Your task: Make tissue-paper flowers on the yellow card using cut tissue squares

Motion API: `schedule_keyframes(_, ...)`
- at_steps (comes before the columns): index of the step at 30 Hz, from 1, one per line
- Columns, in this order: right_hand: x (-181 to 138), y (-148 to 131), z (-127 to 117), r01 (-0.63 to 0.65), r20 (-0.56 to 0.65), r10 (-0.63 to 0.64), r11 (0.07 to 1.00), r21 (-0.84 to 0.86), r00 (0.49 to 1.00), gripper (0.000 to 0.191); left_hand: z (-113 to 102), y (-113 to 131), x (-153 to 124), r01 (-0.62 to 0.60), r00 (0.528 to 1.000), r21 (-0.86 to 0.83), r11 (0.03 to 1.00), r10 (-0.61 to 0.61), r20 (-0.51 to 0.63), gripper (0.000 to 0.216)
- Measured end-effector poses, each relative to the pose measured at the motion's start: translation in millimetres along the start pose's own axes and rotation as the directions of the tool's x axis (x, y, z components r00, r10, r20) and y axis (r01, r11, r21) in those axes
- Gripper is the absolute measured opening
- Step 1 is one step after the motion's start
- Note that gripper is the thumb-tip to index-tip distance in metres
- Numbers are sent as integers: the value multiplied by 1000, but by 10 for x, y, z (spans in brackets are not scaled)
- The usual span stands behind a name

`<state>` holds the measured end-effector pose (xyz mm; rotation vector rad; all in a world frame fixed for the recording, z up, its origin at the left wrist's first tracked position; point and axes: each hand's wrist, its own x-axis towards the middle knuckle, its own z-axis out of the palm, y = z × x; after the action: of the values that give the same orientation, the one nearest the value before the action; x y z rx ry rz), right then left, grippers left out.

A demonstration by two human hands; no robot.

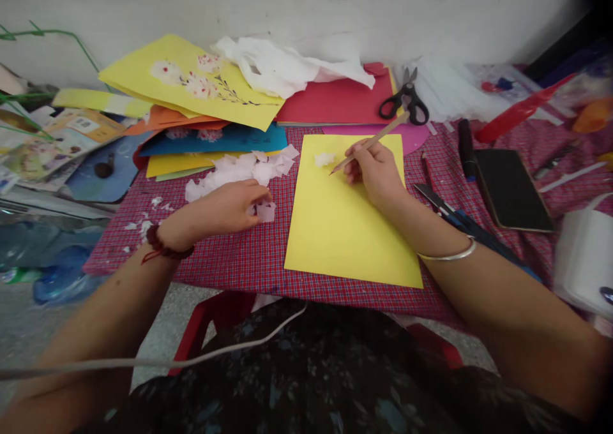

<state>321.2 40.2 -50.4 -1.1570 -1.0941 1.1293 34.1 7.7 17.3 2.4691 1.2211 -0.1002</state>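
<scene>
A sheet of yellow paper [352, 236] lies in front of me, with a small tuft of white tissue [324, 159] near its top left. My right hand [373, 169] rests on the sheet, fingers closed round a slim, pale wooden paintbrush [382, 135]. Its dark, pointed tip hangs just below the tuft. To the left of the sheet, my left hand [239, 205] curls its fingers about a torn piece of white tissue paper [266, 212]. Behind that hand lies a strip of torn tissue [225, 173]. White scraps [145, 228] are scattered near the left wrist.
Yellow paper with floral decoration [172, 70] tops a colored stack at the back left. Black-handled scissors [406, 99] lie behind the right hand. A dark phone [513, 189] and a craft knife [433, 198] are at right, on the checked tablecloth [230, 261].
</scene>
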Motion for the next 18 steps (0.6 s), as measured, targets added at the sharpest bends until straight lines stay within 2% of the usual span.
schedule_keyframes(7,5,28,-5,-3,-4,3,1000,-4,1000,23,363,321,-237,46,993,332,942,-7,-118,31)
schedule_keyframes(10,5,44,-12,14,2,-14,1000,-2,1000,23,431,322,-249,36,980,345,938,35,-198,27)
schedule_keyframes(12,4,46,-13,17,-5,-17,1000,-2,1000,23,379,266,-240,27,951,262,965,56,-304,21)
schedule_keyframes(14,5,39,-9,11,-12,-11,1000,-5,1000,23,260,211,-220,45,890,95,994,3,-456,13)
schedule_keyframes(16,9,25,-4,7,-13,-7,1000,-2,1000,25,110,185,-180,49,826,-160,986,-130,-549,6)
schedule_keyframes(18,11,8,0,1,-17,-1,1000,14,1000,26,-24,189,-108,39,805,-490,871,-318,-501,7)
